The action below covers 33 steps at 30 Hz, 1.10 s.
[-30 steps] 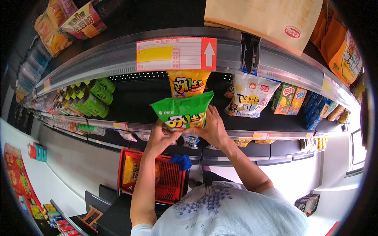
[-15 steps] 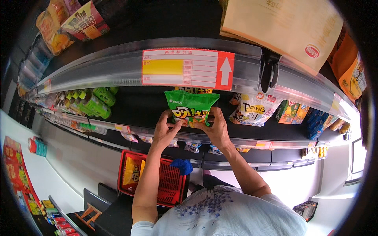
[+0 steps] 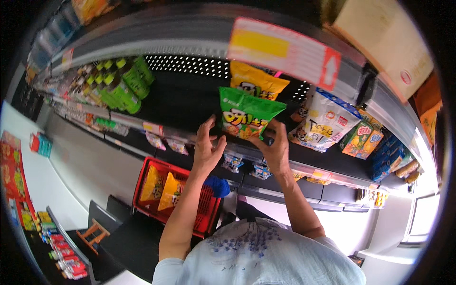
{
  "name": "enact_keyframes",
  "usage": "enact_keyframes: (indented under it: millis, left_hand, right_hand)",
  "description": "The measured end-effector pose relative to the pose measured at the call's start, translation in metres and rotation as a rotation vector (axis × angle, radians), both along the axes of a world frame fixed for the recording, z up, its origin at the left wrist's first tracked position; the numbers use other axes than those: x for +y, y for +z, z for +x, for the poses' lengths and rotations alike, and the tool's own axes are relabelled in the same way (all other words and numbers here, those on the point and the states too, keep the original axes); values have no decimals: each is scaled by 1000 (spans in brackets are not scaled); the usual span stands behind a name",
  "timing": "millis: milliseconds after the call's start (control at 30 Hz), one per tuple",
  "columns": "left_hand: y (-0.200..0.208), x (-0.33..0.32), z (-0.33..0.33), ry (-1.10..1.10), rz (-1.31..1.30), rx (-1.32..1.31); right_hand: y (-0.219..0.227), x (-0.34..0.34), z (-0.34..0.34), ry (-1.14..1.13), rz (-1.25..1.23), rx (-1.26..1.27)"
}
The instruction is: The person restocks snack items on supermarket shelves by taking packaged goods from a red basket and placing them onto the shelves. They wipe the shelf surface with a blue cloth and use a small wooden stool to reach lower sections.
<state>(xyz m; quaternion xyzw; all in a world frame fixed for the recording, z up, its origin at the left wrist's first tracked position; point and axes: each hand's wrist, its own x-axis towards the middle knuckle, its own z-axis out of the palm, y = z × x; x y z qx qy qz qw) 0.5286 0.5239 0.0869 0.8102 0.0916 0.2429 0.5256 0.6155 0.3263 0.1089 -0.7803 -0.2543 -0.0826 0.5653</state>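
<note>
the green bag (image 3: 249, 114), earlier held in both hands, now stands mid-frame on the shelf (image 3: 190, 95), the left hand (image 3: 207, 149) empty with fingers spread, the right hand (image 3: 277, 151) loosely open by its edge, contact unclear.

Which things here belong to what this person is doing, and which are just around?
In the work:
- green snack bag, upright on the shelf
- left hand and right hand, open at its sides

Just around:
- yellow snack bag behind it
- white snack bag
- green bottles

Perhaps linked: red basket holding yellow bags.
</note>
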Motion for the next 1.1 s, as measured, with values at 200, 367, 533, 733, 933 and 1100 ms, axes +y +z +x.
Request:
enact_keyframes:
  millis: [200,367,533,733,933,1100]
  left_hand:
    - [-54,-13,-76,271,-25,-161]
    - [-157,11,-189,465,135,178]
    - [-223,62,-269,739,253,586]
    - [-275,98,-294,735,464,862]
    - [-304,107,-283,672,288,1023]
    - [-310,102,-289,716,152,856]
  right_hand:
    - [9,-24,-41,-102,32,-42]
    - [-22,-37,-98,100,-112,112]
    - [-48,-28,-142,323,-309,106]
    - [-59,-17,-163,532,-425,106]
    - [-64,-19,-181,575,-522,158]
    - [-80,-16,-190,631,-554,142]
